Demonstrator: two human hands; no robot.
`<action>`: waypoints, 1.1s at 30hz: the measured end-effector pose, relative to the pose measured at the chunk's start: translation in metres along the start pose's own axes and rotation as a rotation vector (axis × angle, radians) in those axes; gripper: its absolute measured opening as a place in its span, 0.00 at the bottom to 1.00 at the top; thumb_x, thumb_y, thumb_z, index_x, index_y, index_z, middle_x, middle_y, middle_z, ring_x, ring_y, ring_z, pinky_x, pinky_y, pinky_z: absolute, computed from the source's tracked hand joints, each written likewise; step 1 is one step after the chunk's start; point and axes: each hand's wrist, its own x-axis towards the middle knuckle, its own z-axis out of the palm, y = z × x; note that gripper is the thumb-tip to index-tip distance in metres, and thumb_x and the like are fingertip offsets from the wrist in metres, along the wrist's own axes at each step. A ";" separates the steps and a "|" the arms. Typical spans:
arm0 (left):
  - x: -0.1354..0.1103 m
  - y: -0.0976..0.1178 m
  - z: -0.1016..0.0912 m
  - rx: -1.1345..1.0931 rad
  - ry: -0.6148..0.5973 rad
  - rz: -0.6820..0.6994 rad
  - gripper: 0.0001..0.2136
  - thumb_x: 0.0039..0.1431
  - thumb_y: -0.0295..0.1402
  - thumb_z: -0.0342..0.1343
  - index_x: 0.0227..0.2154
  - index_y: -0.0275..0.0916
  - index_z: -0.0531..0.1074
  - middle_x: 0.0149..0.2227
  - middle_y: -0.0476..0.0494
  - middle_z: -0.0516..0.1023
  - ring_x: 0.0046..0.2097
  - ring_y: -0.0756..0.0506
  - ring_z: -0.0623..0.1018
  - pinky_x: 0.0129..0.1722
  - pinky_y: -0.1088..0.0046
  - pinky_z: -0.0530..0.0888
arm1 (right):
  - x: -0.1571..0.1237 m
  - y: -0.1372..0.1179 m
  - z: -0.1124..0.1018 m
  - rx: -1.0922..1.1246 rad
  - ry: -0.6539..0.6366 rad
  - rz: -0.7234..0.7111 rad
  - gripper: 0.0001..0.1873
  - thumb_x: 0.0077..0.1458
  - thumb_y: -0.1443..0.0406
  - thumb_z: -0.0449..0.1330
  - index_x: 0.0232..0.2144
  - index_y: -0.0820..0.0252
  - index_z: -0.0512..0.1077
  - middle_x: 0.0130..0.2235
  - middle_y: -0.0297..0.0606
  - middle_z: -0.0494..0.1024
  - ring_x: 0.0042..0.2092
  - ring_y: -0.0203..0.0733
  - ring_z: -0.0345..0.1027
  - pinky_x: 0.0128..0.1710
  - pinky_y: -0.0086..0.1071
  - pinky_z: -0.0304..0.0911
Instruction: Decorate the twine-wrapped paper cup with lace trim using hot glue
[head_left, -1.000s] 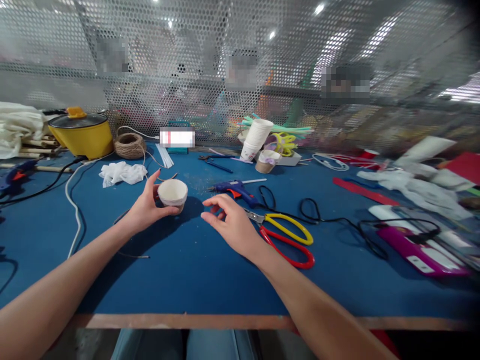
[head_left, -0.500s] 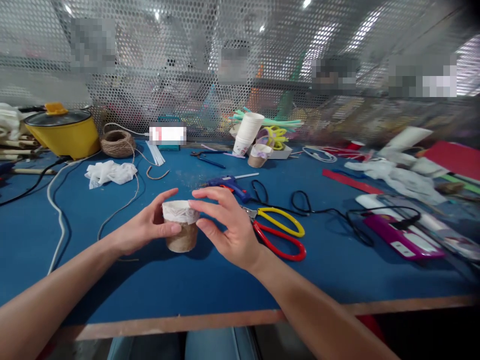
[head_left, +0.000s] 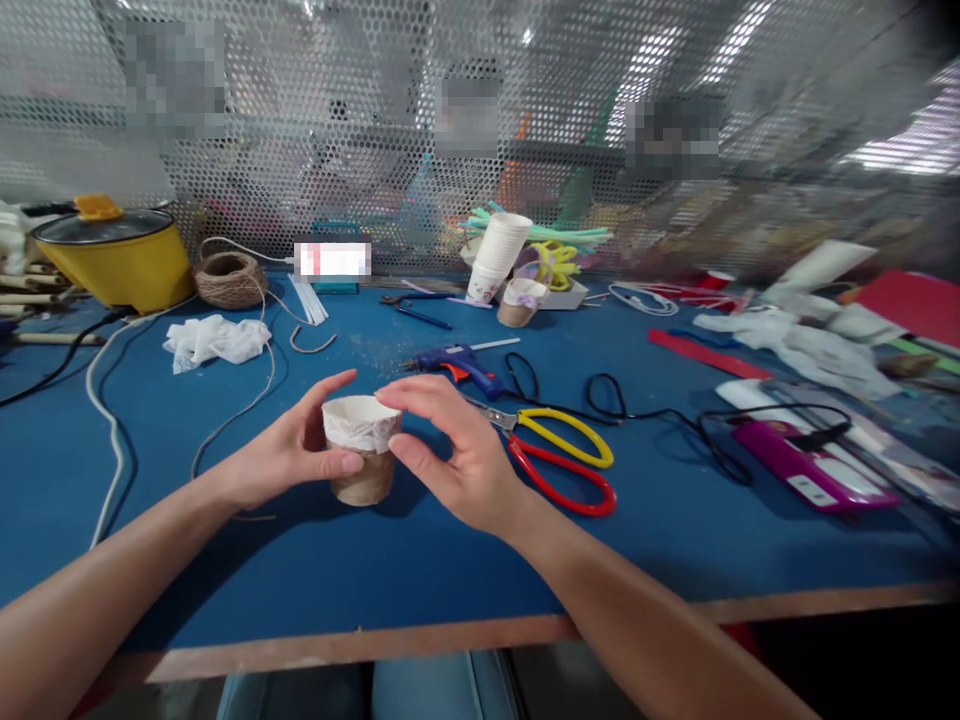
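Observation:
Between my hands is a small paper cup (head_left: 361, 478), wrapped in brown twine below and white lace around its upper part. It is upright, with its open mouth facing up. My left hand (head_left: 300, 450) grips the cup from the left, its thumb across the front and the other fingers behind. On the right side, my right hand (head_left: 457, 455) pinches the lace at the rim between thumb and fingers. Scissors (head_left: 559, 450) with one yellow and one red handle lie just right of my right hand. Behind the cup rests a blue glue gun (head_left: 461, 366).
A twine ball (head_left: 230, 280), white lace (head_left: 216, 342) and a yellow pot (head_left: 120, 262) are at the left. Stacked paper cups (head_left: 498, 258) and a decorated cup (head_left: 520, 303) stand at the back. A purple power strip (head_left: 814, 468) lies right, with black cable running from it.
My right hand's fingers have closed in on the lace at the cup's rim. The cup stays in my left hand, its mouth showing slightly more. The camera view has shifted slightly.

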 end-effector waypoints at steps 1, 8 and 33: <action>0.000 0.000 0.000 -0.003 0.004 -0.003 0.43 0.37 0.34 0.67 0.59 0.43 0.54 0.45 0.39 0.77 0.46 0.38 0.77 0.41 0.66 0.74 | 0.000 0.000 0.000 -0.017 -0.007 -0.017 0.10 0.58 0.66 0.55 0.42 0.54 0.70 0.44 0.42 0.74 0.47 0.44 0.68 0.48 0.43 0.64; 0.000 -0.001 0.001 0.010 0.017 0.015 0.42 0.36 0.29 0.66 0.58 0.45 0.56 0.41 0.43 0.78 0.42 0.41 0.78 0.39 0.67 0.74 | 0.001 -0.001 0.000 -0.037 -0.029 -0.039 0.05 0.56 0.67 0.58 0.36 0.57 0.71 0.42 0.42 0.75 0.47 0.44 0.68 0.49 0.43 0.63; 0.005 -0.001 -0.009 -0.501 0.137 0.136 0.19 0.43 0.42 0.66 0.38 0.40 0.74 0.39 0.47 0.81 0.39 0.44 0.80 0.38 0.72 0.78 | 0.002 0.015 0.006 -0.217 -0.278 0.407 0.24 0.58 0.50 0.52 0.41 0.66 0.71 0.41 0.49 0.77 0.43 0.47 0.71 0.43 0.39 0.66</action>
